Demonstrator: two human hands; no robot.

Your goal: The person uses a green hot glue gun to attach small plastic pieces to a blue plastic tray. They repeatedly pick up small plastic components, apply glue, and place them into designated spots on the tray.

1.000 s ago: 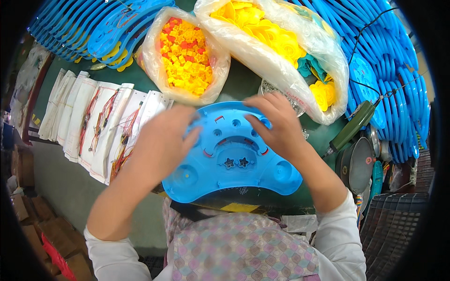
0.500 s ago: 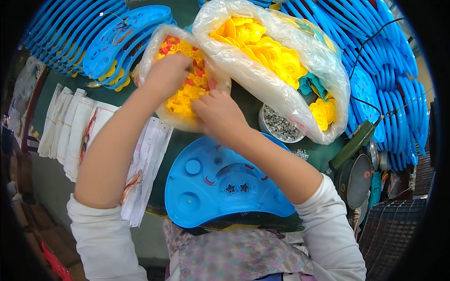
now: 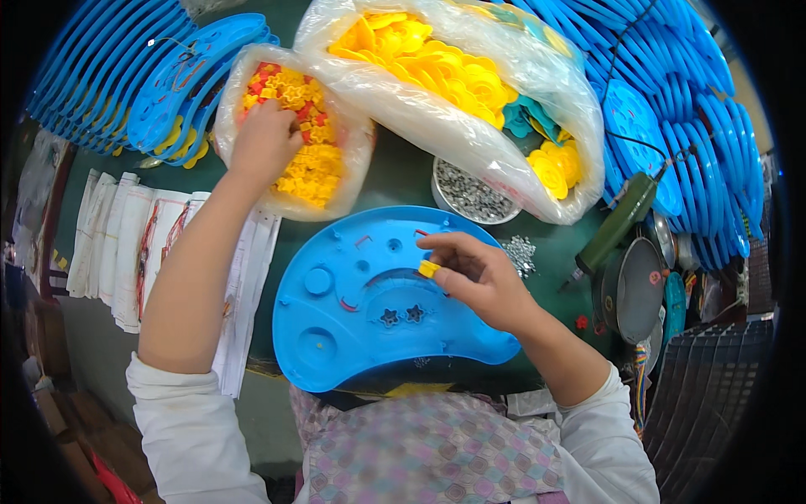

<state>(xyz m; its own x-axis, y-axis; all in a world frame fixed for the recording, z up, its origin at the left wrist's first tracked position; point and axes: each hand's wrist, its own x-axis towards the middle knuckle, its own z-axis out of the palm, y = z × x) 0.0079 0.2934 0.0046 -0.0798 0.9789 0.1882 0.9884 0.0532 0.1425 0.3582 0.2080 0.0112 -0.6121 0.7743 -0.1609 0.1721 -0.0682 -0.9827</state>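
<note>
The right hand (image 3: 478, 273) pinches a small yellow piece (image 3: 429, 269) between thumb and fingers, just over the middle of the blue plastic tray (image 3: 369, 302). The tray lies flat on the bench (image 3: 395, 181), close to the person's body. The left hand (image 3: 264, 143) is far off to the left, curled down into the small bag of yellow and red pieces (image 3: 323, 164). I cannot tell if it has caught one yet, because the fingers are buried.

The yellow piece is tiny and held only by the fingertips. If the pinch slips, it could drop and roll off the tray. No hand is holding the tray down, and its near edge seems to stick out over the bench edge. A hard push could tip or slide it toward the lap.

There is little room. Right behind the tray stands a bowl of small grey bits (image 3: 470, 193), and some loose grey bits (image 3: 520, 252) lie beside the right hand. A bump could spill them. The big bag of yellow pieces (image 3: 453, 76) fills the far side. The green power tool (image 3: 617, 227) lies to the right, and stacks of blue trays (image 3: 101, 76) crowd the far left. The open space is mostly above the tray.
</note>
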